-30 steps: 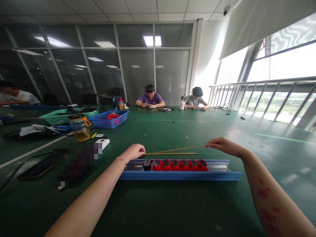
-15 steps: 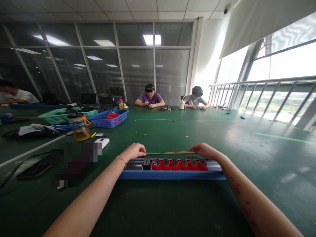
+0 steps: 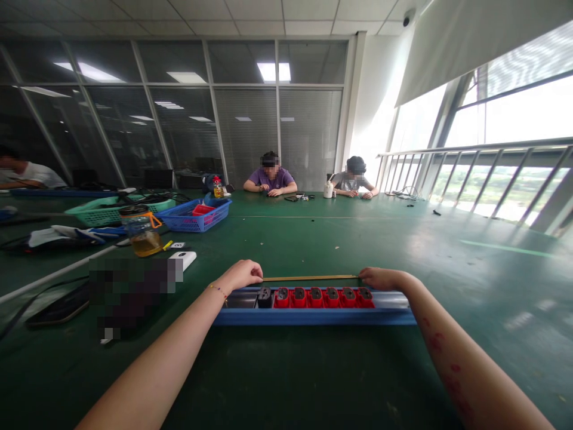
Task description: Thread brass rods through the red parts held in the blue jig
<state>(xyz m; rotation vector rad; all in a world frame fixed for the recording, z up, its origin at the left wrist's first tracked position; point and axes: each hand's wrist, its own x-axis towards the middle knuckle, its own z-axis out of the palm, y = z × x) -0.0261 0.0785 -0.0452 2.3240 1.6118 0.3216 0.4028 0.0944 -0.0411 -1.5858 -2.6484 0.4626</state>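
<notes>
My left hand (image 3: 244, 273) is closed, its fingertips pinching the left end of thin brass-coloured strips (image 3: 308, 278). At the other end, the fingertips of my right hand (image 3: 380, 278) are together and touch the strips' right tips. The strips stretch level between both hands, just behind a long blue channel (image 3: 313, 318) with a shiny metal inside. Seated in this channel is a row of several red socket modules (image 3: 316, 298) with black tops. One all-black module (image 3: 264, 297) stands at the row's left end. My forearms cross over the channel's two ends and hide them.
To the left on the green table (image 3: 286, 370) are a white device (image 3: 184, 259), a dark phone-like slab (image 3: 58, 307), a jar of amber liquid (image 3: 145, 236), a blue basket (image 3: 192, 220) and a green basket (image 3: 96, 212). Two people (image 3: 271, 176) sit across the table; another sits far left.
My right hand has shifted slightly right, to the strips' tips. The strips, fanned slightly apart before, now lie close together in one line. My left hand keeps its pinch.
</notes>
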